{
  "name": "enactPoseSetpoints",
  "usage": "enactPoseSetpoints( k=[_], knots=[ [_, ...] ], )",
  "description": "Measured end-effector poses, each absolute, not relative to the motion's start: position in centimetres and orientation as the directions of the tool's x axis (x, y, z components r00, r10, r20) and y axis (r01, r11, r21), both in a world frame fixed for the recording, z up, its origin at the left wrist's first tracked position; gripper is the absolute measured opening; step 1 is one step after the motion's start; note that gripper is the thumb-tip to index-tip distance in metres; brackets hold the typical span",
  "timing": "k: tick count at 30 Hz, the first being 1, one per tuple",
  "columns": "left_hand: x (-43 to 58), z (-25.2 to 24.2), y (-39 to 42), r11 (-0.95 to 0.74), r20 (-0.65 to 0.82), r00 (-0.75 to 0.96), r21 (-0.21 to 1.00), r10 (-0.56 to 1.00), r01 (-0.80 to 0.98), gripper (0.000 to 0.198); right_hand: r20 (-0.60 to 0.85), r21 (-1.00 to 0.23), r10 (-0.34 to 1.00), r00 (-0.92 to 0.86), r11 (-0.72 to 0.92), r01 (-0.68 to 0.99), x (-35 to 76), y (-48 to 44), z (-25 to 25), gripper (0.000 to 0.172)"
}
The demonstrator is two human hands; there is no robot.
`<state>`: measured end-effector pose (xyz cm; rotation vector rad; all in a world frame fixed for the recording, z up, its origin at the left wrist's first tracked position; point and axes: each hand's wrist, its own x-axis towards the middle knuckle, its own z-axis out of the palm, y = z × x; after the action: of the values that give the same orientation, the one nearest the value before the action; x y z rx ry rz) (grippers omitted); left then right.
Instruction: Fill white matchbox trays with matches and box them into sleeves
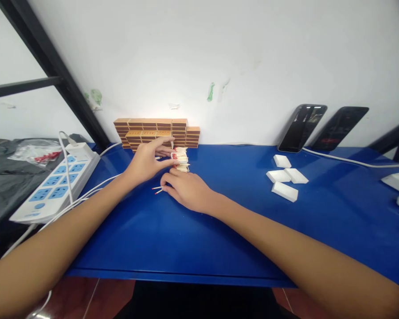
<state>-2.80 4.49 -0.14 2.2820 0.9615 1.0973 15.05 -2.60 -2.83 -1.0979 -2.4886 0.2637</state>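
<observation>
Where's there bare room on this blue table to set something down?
The blue table is bare between the piled matches and white trays, and at the front between the forearms. It's crowded around the left hand and right hand by the matchboxes, and far left by the power strip.

Blue table (pixel 219 248). Stacked matchboxes (pixel 154 126) along back edge, left of middle; bunch of matches (pixel 182 156) just in front. Four small white trays (pixel 285 191) toward right edge. Two black phones (pixel 301 128) propped at back edge, toward back right corner. White power strip (pixel 58 184) by left edge.
</observation>
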Motion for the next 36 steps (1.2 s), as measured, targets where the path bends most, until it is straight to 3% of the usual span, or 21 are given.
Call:
enactPoseSetpoints(
  k=[7,15,24,30,36],
  knots=[
    [-3.0,-0.1,4.7,-0.665,0.495,0.452,0.627,0.742,0.406,0.076,0.215,-0.286,0.742,-0.635,0.670,0.685,15.9,-3.8,-1.9,0.015],
    [-1.9,-0.4,3.5,-0.703,0.490,0.518,0.595,0.702,0.390,0.076,0.405,-0.356,0.845,-0.349,0.497,0.791,21.9,-1.3,1.0,0.008],
    [-1.2,-0.5,2.5,-0.726,0.483,0.566,0.591,0.668,0.351,0.077,0.358,-0.308,0.850,-0.387,0.499,0.810,21.8,-0.8,-0.2,0.009],
    [-0.9,-0.8,2.0,-0.704,0.461,0.576,0.634,0.675,0.319,0.073,0.454,-0.409,0.831,-0.323,0.516,0.753,23.5,-0.8,2.5,0.011],
    [-0.1,-0.9,0.6,-0.825,0.415,0.733,0.435,0.539,0.360,0.049,0.313,-0.485,0.829,-0.463,0.559,0.672,25.6,-2.3,1.9,0.012]
  ],
)
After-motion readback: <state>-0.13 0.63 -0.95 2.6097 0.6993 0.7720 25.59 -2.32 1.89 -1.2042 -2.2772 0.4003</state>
